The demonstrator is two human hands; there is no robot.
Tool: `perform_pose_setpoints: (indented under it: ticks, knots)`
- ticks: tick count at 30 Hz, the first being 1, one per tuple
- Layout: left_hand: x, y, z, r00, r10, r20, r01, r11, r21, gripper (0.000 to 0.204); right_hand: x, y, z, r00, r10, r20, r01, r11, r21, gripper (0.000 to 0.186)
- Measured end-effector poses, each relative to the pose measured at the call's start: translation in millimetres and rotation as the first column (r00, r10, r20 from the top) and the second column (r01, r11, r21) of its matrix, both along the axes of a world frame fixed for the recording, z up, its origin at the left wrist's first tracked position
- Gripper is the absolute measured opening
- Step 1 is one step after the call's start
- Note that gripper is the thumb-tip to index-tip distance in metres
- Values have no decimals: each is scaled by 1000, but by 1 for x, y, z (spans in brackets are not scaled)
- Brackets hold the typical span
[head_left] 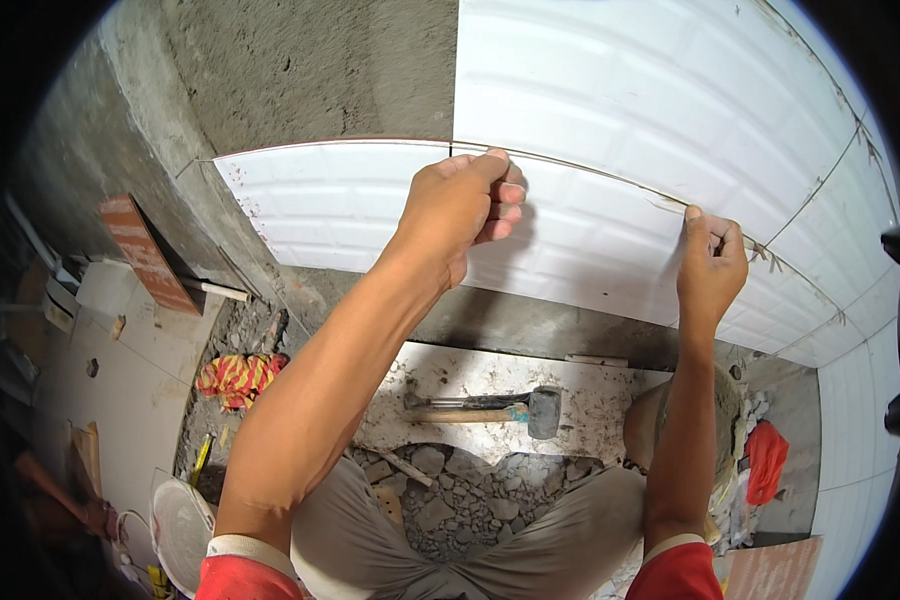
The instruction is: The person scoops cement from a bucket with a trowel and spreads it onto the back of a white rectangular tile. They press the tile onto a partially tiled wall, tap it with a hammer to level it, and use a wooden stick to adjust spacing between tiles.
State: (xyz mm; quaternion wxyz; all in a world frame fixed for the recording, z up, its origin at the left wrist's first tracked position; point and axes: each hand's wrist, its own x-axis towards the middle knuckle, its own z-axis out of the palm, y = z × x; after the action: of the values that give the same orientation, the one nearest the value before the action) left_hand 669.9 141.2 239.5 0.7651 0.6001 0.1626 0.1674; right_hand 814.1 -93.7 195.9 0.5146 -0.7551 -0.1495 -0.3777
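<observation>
White wall tiles with a relief pattern make a row across the wall, with a larger white tile above on the right. Along the joint between them runs a thin string. My left hand is closed, thumb and forefinger pinched at the joint by the upper tile's lower left corner. Further right, my right hand pinches at the same joint, its thumb pointing up. The string seems to span from hand to hand; what lies inside the left fingers is partly hidden.
Below, a rubber mallet lies on a dirty white board above rubble. A bucket and red cloth stand right; a patterned cloth, brown tile and another bucket are left. Another person's hand shows lower left.
</observation>
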Motion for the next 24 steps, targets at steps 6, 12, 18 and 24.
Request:
perform_pose_setpoints:
  ticks: [6, 12, 18, 24]
  knots:
    - [3, -9, -3, 998, 69, 15, -68, 997, -35, 23, 0, -1, -1, 1000, 23, -17, -23, 1000, 16, 24]
    - [5, -40, -4, 992, 104, 65, -101, 994, -49, 22, 0, 0, -1, 1000, 6, 14, -6, 1000, 5, 24]
    - [-30, -59, -27, 983, -185, -6, 184, 972, 145, 29, -1, -1, 0, 998, -17, 61, 19, 999, -37, 25]
    - [-66, -39, -62, 924, -348, -159, 381, 870, 312, 35, 2, -2, 0, 1000, -5, 24, 5, 1000, -8, 24]
